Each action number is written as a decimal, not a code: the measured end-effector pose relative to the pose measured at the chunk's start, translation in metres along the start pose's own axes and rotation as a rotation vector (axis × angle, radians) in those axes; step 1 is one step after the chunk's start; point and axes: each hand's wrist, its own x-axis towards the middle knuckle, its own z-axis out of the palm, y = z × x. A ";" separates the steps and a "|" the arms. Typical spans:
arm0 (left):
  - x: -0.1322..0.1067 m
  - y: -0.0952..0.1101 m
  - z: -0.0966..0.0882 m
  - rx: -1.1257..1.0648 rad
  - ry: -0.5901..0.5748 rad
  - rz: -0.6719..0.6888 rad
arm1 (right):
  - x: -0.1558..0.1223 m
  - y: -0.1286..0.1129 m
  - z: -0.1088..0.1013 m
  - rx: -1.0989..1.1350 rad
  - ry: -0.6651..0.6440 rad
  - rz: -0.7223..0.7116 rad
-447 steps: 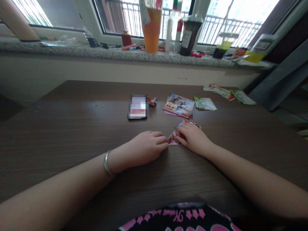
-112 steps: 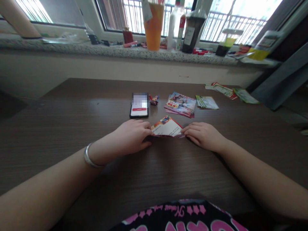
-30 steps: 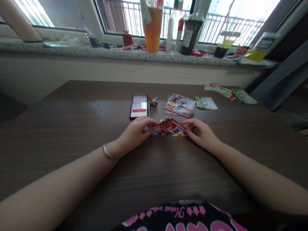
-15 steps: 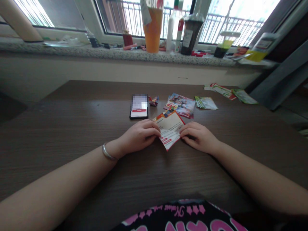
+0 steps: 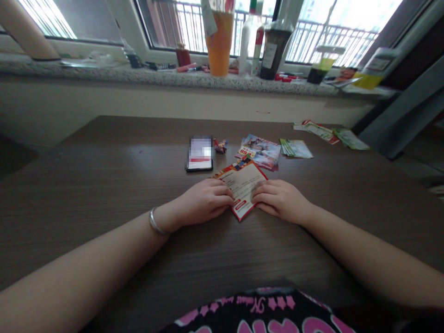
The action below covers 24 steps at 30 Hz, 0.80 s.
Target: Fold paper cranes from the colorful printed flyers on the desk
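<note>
A leaflet (image 5: 243, 183) with a cream face, red edging and printed text lies turned cornerwise on the brown table, one corner toward me. My left hand (image 5: 212, 200), wearing a silver bangle (image 5: 157, 222) at the wrist, grips its left edge with the fingers over the top. On the opposite edge, my right hand (image 5: 278, 199) has its fingers bent over the paper, thumb low at the side. Both thumbs are partly hidden. Just beyond the leaflet are a stack of colourful flyers (image 5: 265, 151) and a phone (image 5: 200, 155) with a blurred screen.
A small crumpled wrapper (image 5: 220, 146) sits beside the phone. Green-and-white papers (image 5: 297, 148) and more leaflets (image 5: 351, 138) lie at the back right. On the granite sill (image 5: 156, 79) stand an orange drink cup (image 5: 219, 44), a dark cup (image 5: 274, 53) and bottles.
The leaflet, bent and slightly raised before, now lies flatter. My right hand has slid left and further onto it; my left hand has shifted slightly down and right.
</note>
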 end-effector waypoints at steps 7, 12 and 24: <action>0.003 0.005 0.000 -0.067 -0.013 -0.021 | -0.001 -0.002 0.000 0.010 -0.023 0.037; 0.003 0.007 -0.001 -0.100 -0.003 -0.027 | -0.001 -0.004 -0.002 -0.026 -0.043 0.049; 0.004 0.019 -0.008 0.101 -0.052 -0.031 | 0.000 -0.009 -0.001 -0.096 -0.016 0.028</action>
